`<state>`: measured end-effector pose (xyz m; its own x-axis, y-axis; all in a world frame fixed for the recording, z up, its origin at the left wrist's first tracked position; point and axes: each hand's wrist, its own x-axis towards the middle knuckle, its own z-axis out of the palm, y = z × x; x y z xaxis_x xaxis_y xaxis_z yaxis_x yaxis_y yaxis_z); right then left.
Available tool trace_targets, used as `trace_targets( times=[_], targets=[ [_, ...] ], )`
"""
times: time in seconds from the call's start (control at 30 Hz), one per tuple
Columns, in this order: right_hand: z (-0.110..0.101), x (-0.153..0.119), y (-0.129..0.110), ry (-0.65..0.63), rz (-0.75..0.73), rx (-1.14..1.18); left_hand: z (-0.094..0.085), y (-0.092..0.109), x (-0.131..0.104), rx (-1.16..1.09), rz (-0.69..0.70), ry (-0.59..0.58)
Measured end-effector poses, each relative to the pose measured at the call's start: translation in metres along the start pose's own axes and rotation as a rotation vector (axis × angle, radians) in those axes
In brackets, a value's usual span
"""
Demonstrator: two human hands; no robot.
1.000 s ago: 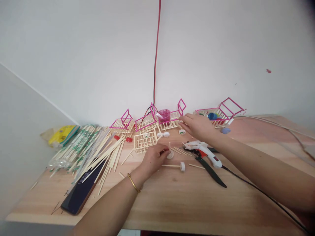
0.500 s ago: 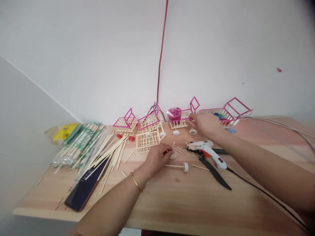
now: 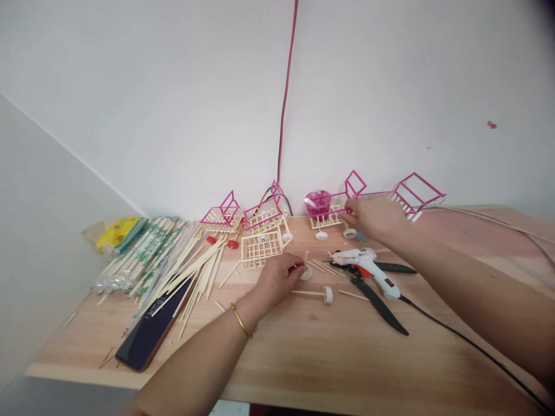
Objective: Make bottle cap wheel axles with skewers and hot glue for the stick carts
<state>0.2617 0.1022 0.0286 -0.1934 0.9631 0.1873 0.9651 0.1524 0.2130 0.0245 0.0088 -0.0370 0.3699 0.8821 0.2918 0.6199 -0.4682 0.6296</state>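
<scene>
Along the left of the pale wooden worktop [image 3: 303, 358], a yellow-and-teal plastic bag [image 3: 120, 232], then wrapped bundles of pale sticks [image 3: 150, 248]. Next, loose pale wooden sticks [image 3: 203, 271], some lying across a dark flat phone [image 3: 151, 332]. Behind, near the wall, a small stick cart with magenta edges and red wheels [image 3: 221, 218], then a second magenta-edged stick cart [image 3: 263, 216]; in front of that, a plain pale stick basket [image 3: 261, 249].

At centre, the left hand [image 3: 277, 282], gold bangle at the wrist, fingers pinched on a short upright pale stick [image 3: 307, 256] at a round white disc [image 3: 306, 273]. Just below, a pale stick with a white wheel [image 3: 328, 295].

Farther back, a white-wheeled magenta-edged stick cart [image 3: 326, 221] bearing a clear magenta-stained cup [image 3: 319, 203]; at its right end, the right hand [image 3: 376, 218], fingers grasping the cart's corner. Nearer, a white glue gun [image 3: 381, 278] over black-handled pliers [image 3: 381, 309]. At far right, a larger magenta-edged stick cart [image 3: 405, 205], partly hidden.
</scene>
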Motion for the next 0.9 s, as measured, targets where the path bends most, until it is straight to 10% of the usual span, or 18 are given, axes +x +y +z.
trace_targets(
  times=[0.43, 0.67, 0.9],
  targets=[
    [-0.002, -0.026, -0.008, 0.120, -0.044, 0.194, -0.001, 0.001, 0.000, -0.011, -0.002, -0.013],
    [-0.014, -0.061, -0.042, -0.049, -0.430, 0.913, 0.002, -0.001, 0.000, -0.026, -0.018, 0.029],
    [-0.008, -0.067, -0.067, -0.057, -0.555, 0.981, 0.001, 0.000, 0.000, -0.043, -0.024, -0.019]
  ],
)
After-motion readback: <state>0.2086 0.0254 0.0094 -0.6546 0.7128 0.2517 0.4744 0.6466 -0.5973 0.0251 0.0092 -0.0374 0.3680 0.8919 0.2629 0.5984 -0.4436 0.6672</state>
